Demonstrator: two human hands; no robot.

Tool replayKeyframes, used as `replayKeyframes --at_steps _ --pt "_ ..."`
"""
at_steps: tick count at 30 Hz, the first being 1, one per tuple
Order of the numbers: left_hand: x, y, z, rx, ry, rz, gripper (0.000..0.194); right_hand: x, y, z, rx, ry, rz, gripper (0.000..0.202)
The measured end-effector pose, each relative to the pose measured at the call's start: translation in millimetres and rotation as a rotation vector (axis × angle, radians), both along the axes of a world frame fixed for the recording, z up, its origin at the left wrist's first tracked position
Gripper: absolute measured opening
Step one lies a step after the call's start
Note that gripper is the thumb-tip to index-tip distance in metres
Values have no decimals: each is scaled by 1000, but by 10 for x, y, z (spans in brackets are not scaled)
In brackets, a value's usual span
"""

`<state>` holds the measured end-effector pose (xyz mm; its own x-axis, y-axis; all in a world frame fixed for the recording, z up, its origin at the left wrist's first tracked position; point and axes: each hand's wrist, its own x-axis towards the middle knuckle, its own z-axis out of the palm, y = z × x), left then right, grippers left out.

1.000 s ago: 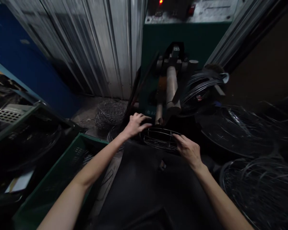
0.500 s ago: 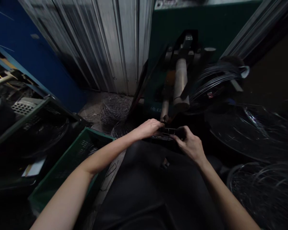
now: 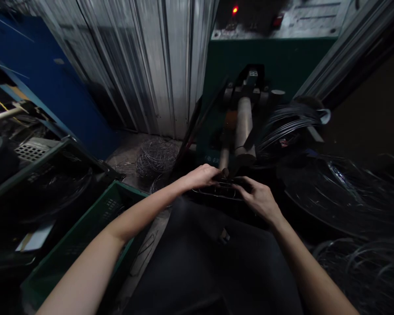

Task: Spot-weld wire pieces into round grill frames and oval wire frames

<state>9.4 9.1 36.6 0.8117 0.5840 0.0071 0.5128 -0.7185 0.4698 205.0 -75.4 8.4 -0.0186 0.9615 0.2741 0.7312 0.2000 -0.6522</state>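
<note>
A thin wire frame [image 3: 231,195] hangs between my two hands, close to the dark apron [image 3: 197,240]. My left hand [image 3: 204,176] is closed on its left part, with the fingertips beside the lower metal rod [image 3: 224,158] of the green machine [image 3: 210,87]. The right side of the wire frame is pinched between the thumb and fingers of my right hand [image 3: 258,194]. Above the hands a thick metal cylinder [image 3: 244,127] points down from the machine. Shadow hides some fingertips.
A green crate [image 3: 82,227] stands at the lower left, beside a dark bin. Tangled wire [image 3: 156,157] lies on the floor by the metal wall. Wire coils [image 3: 292,120] and wire-filled tubs [image 3: 364,271] are at the right.
The view has tilted up, showing the machine's panel with a red light. More of the wire frame shows below my hands, which remain on it near the rod.
</note>
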Motion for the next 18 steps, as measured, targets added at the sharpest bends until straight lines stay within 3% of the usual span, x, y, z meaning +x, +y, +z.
replayKeyframes --at_steps 11,18 --pt "64 90 84 -19 34 9 32 39 94 22 -21 -8 -31 26" --pt "88 156 60 -47 40 -15 32 17 149 9 -38 16 -66 25"
